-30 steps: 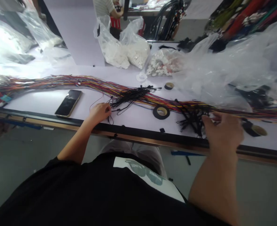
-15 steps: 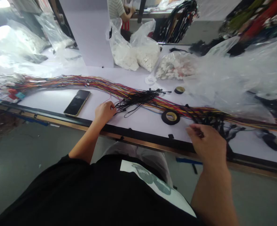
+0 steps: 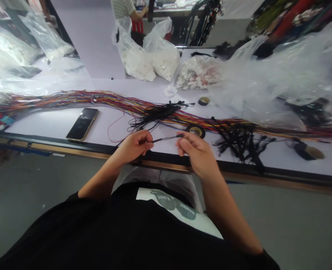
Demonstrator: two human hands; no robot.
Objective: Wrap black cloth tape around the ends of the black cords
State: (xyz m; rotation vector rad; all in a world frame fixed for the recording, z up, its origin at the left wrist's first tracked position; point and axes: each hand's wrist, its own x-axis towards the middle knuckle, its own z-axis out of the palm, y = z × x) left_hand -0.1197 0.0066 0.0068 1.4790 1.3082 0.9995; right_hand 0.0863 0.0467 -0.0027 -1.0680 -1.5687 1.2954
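Observation:
My left hand is closed in a pinch on a thin black cable at the table's front edge. The cable runs across to my right hand, whose fingertips pinch its dark end. Behind both hands lies a long bundle of red, yellow and dark wires. A cluster of black cables rests on the bundle, and a second black cluster is to the right. Just beyond my right hand is a roll of black tape, partly covered by it.
A phone lies left of my hands. Farther back are a small tape roll, bags of white parts and large clear plastic bags. Another tape roll is at right. A person's arm shows behind.
My right hand has moved left from beside the right cluster and now pinches the cable's end. My left hand has drawn back from the middle cluster with the cable. The camera view has shifted.

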